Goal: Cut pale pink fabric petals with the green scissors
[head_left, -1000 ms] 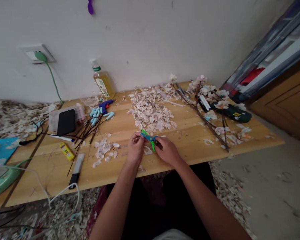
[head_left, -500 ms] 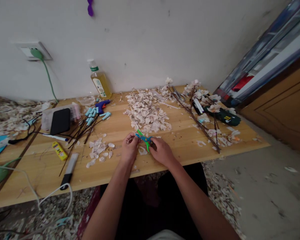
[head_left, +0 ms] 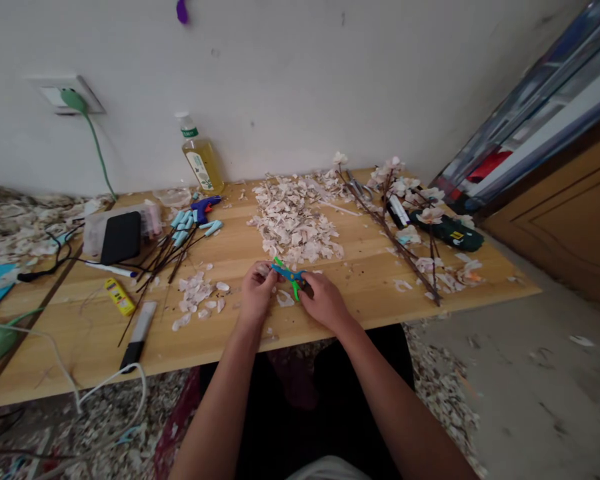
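A: Where were the blue-green scissors (head_left: 289,277)?
B: Gripped in the closed right hand (head_left: 324,301), blades slanting up-left toward the left hand (head_left: 256,291), which pinched 1 petal piece, touching them.

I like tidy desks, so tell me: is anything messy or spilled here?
Yes. Pale petal scraps lie heaped across the wooden table and litter the floor below. The right hand holds small scissors against the left hand.
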`<state>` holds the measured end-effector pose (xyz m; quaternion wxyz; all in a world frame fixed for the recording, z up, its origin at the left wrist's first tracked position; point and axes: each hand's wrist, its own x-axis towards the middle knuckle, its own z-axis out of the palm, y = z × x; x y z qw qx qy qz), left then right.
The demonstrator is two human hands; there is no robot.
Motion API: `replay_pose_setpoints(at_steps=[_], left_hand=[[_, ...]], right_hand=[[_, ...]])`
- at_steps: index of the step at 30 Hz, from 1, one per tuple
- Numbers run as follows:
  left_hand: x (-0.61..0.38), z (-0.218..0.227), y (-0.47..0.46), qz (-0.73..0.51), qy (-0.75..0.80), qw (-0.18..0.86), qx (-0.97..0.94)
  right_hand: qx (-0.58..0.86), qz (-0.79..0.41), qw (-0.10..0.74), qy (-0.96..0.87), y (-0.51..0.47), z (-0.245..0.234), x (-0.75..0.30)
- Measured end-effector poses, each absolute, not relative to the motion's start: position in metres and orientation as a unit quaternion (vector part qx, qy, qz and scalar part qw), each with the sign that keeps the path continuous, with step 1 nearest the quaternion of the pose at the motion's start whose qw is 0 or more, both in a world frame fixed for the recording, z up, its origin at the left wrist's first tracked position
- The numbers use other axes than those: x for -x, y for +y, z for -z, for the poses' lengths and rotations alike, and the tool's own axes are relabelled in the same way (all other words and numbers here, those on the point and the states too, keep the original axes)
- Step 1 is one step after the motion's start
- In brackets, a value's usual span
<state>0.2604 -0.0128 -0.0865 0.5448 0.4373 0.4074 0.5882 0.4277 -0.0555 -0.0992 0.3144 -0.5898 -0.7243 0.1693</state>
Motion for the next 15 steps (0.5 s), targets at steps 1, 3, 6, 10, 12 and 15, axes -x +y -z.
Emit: replay_pose_setpoints(at_steps=[1, 3, 6, 10, 12, 15], left_hand=[[-0.2606, 0.0892, -0.0119, -0.593, 0.402, 0.554, -0.424], [-0.2617, 0.0923, -0.0109, -0.605, 0.390, 0.575, -0.388], [-0.2642, 0.0926, -0.0109, -0.608, 0.377, 0.606, -0.347], [-0.2656, 0.0939, -0.0111, -0.589, 0.397, 0.614, -0.344], [-0.2657, 0.0964, -0.0108, -0.584, 0.402, 0.611, -0.352], [-0.2663, 0.0972, -0.0107, -0.583, 0.395, 0.614, -0.356]], right_hand=[[0.589, -0.167, 0.314, -0.725, -0.0556, 0.0996, -0.4277], [0.586, -0.163, 0.316, -0.728, -0.0557, 0.1008, -0.4278], [0.584, -0.162, 0.316, -0.730, -0.0562, 0.1021, -0.4279], [0.582, -0.159, 0.321, -0.730, -0.0568, 0.1020, -0.4275], [0.583, -0.158, 0.322, -0.729, -0.0568, 0.1019, -0.4270], [0.586, -0.162, 0.318, -0.728, -0.0561, 0.1019, -0.4264]])
